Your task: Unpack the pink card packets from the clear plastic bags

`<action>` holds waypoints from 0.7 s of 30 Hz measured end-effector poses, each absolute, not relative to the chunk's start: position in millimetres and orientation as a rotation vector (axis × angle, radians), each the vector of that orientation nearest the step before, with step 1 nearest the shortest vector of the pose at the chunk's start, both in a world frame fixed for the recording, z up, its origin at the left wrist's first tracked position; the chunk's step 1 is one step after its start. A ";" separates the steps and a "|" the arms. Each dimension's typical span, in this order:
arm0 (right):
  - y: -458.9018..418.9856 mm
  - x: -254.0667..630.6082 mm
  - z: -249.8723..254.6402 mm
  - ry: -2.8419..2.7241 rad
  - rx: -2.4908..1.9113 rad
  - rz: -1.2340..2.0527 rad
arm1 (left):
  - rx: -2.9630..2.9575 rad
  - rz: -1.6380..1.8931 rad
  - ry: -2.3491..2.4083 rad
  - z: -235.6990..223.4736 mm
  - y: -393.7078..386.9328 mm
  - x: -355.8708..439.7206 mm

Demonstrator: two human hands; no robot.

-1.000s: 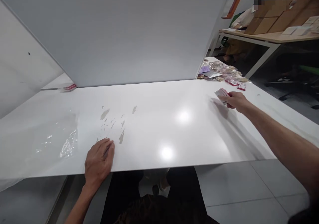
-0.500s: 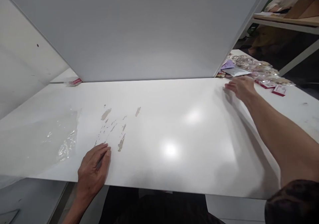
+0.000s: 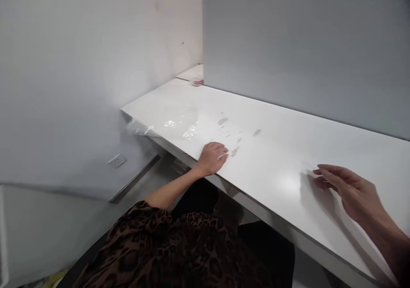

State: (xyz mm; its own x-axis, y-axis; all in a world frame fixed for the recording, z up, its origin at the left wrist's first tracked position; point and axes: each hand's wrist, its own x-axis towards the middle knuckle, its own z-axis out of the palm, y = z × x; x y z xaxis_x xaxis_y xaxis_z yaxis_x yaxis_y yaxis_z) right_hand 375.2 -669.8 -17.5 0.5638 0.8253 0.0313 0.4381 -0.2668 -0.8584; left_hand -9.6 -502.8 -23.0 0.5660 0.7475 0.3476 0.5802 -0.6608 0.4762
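Note:
My left hand (image 3: 213, 157) rests on the front part of the white table (image 3: 275, 147), fingers bent but thumb apart from them, with nothing seen in it. Just beyond its fingertips are worn, greyish marks (image 3: 235, 151) in the table surface. To its left lies a clear plastic bag (image 3: 179, 123), part of it hanging over the front edge. On the right, my right hand (image 3: 352, 189) is above the table and casts a shadow. Its thumb and fingertips come together in a pinch; anything between them is too faint to name.
A small red-and-white packet (image 3: 197, 82) lies at the back left corner by the tall grey panel (image 3: 304, 44). A white wall (image 3: 96, 66) bounds the left side, with a socket (image 3: 117, 160) low on it. My lap is below the table edge.
The view has swung left, so the pile of packets on the right is out of sight. My right hand has drawn back from beside that pile. My left hand stays on the table near the marks.

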 end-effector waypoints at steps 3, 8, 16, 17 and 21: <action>-645.6 306.9 -7.0 -1.126 -1.823 0.754 | 2.359 0.686 1.024 -14.4 -498.1 -12.3; -622.7 225.7 -5.9 -1.691 -1.734 0.524 | 2.289 0.830 0.945 12.0 -453.3 -20.0; -674.4 215.7 -34.6 -2.313 -1.472 -0.103 | 2.217 0.978 1.380 62.4 -272.5 -39.8; -681.0 219.9 -38.2 -2.335 -1.489 -0.155 | 2.192 0.984 1.441 65.1 -248.4 -40.0; -699.8 234.8 -56.2 -2.313 -1.579 -0.215 | 2.124 0.893 1.668 67.9 -169.6 -34.5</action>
